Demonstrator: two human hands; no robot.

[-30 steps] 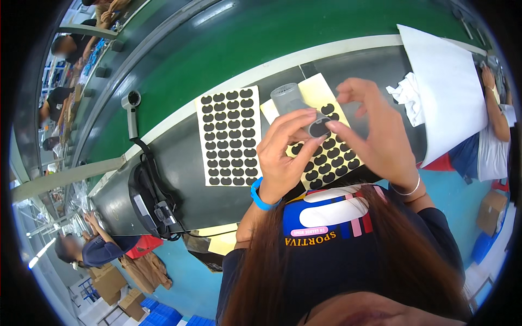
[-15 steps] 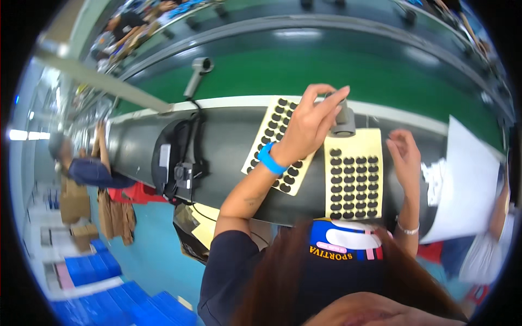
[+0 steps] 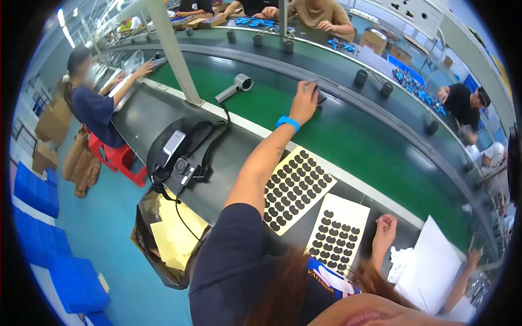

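Observation:
My left hand point(image 3: 305, 103), with a blue wristband point(image 3: 288, 123), reaches far over the green conveyor belt point(image 3: 348, 141). Its fingers are closed round a dark part point(image 3: 321, 98), mostly hidden by the hand. My right hand point(image 3: 385, 227) is curled beside the sticker sheets, its fingertips together; whether anything is in them is hidden. Between my arms lie two pale yellow sheets of black rounded stickers: a fuller left sheet point(image 3: 299, 190) and a right sheet point(image 3: 340, 209) with gaps in its top rows. A grey ring-headed part with a handle point(image 3: 236, 88) lies on the belt.
A black strap with devices point(image 3: 182, 152) lies left on the dark table point(image 3: 223, 187). Below it stands a bag of yellow paper point(image 3: 174, 233). White sheets point(image 3: 429, 266) are at right. A metal post point(image 3: 174, 54) rises at the belt edge. Other people work around the line.
My left hand has moved from above the sheets, where it held a grey part, out over the belt. My right hand's fingers have curled in. The view has swung and tilted.

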